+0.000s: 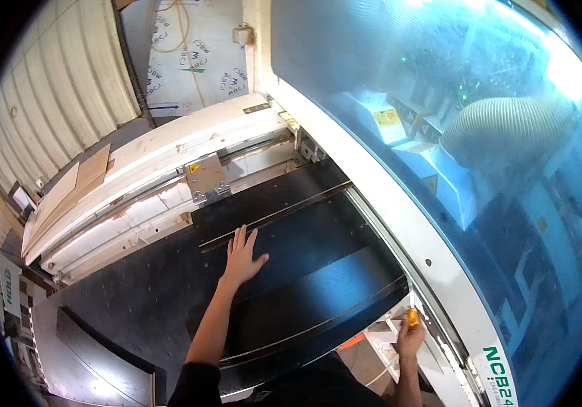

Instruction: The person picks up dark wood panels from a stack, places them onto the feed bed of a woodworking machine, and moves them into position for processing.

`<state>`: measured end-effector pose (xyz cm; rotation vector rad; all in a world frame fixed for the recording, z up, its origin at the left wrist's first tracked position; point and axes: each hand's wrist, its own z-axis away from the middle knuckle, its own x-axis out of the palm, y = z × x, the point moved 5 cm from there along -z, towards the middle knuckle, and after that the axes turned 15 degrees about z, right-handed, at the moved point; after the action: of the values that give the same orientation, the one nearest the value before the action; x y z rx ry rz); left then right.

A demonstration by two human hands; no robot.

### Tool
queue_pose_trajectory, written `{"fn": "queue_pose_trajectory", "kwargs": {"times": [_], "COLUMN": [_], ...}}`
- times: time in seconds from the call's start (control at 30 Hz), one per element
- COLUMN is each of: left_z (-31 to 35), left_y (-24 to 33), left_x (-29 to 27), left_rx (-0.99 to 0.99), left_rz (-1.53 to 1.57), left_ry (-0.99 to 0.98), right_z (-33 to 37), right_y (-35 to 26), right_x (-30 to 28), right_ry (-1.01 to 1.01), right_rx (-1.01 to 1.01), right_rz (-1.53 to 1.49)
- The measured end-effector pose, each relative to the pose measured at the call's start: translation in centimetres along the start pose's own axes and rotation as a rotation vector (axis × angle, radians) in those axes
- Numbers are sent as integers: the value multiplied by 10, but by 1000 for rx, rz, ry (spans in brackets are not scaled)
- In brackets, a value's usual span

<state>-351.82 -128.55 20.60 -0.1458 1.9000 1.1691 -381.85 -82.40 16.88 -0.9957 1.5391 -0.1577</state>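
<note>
Left hand (242,256) spread flat on the dark panel (304,271), steadying it; right hand (410,337) grips a small yellow thing (412,317) beside the panel's edge.

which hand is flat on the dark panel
The left hand, fingers spread on the dark panel; the right hand holds a small yellow thing at the machine's edge.

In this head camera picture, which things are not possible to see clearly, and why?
- Small orange-yellow object: the right hand covers most of it, so its kind is unclear.
- Left hand: lies flat on the dark panel; its palm side is hidden.
- Machine interior: glare on the blue-tinted window blurs everything behind it except the ribbed hose.
- Stacked boards at left: bent and small near the fisheye rim.
</note>
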Motion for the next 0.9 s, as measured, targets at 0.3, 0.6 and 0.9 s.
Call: {"fn": "queue_pose_trajectory", "kwargs": {"times": [0.3, 0.6, 0.9], "left_z": [-87, 16, 135], "left_y": [-60, -49, -55], "left_x": [64, 20, -72], "left_rx": [-119, -184, -477], "left_rz": [-257, -199, 11], "left_ry": [-83, -75, 18], "right_z": [28, -24, -108], "right_y": [114, -35, -234], "right_x": [-5, -14, 128], "right_ry": [199, 587, -143], "right_rx": [157, -143, -670], "right_rz": [419, 429, -8]}}
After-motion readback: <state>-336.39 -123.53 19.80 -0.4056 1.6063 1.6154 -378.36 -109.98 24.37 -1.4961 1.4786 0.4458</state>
